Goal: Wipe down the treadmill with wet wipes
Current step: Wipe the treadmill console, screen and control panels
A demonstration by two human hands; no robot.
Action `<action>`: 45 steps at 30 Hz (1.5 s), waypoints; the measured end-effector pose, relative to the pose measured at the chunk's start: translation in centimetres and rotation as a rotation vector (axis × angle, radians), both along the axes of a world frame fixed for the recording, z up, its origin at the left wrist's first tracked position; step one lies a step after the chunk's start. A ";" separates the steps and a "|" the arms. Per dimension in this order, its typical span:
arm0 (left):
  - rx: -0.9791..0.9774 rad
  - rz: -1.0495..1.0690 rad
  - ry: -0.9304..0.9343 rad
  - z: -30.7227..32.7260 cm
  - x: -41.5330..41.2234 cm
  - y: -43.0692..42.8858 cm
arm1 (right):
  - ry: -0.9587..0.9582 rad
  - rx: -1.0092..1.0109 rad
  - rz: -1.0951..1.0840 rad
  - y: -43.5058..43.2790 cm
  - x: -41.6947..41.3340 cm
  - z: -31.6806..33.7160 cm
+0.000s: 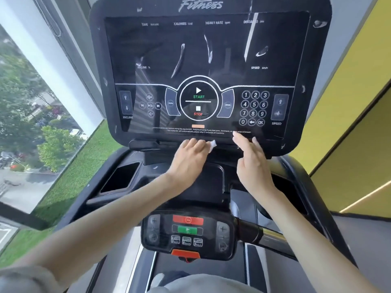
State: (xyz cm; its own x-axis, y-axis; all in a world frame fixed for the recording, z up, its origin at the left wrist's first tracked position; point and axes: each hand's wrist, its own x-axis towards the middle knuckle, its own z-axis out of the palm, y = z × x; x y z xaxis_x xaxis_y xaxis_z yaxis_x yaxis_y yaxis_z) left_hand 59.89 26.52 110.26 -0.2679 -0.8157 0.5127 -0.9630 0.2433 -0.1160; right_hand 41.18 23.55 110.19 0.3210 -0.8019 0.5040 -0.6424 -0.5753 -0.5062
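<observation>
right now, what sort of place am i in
Likely a gym: a treadmill console with a START key, a Fitness logo above it, and a control panel with speed keys lower down.

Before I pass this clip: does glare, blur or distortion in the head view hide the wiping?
Head view: daylight from the window is even, no harsh shadows; the console screen shows pale streaks and a faint reflection, labels legible; wide-angle distortion bends the edges; left hand, right hand and wipe are slightly soft; the lower control panel is blurred.
</observation>
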 end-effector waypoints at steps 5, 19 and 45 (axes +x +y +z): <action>0.084 -0.030 -0.027 0.7 0.8 0.4 | 0.166 -0.053 0.149 0.2 1.1 -0.1; 0.031 0.036 -0.074 0.2 5.3 1.3 | 0.180 0.051 0.242 1.2 7.0 0.6; 0.059 0.102 0.490 -0.6 17.6 3.5 | 0.151 0.239 0.166 4.0 18.7 3.0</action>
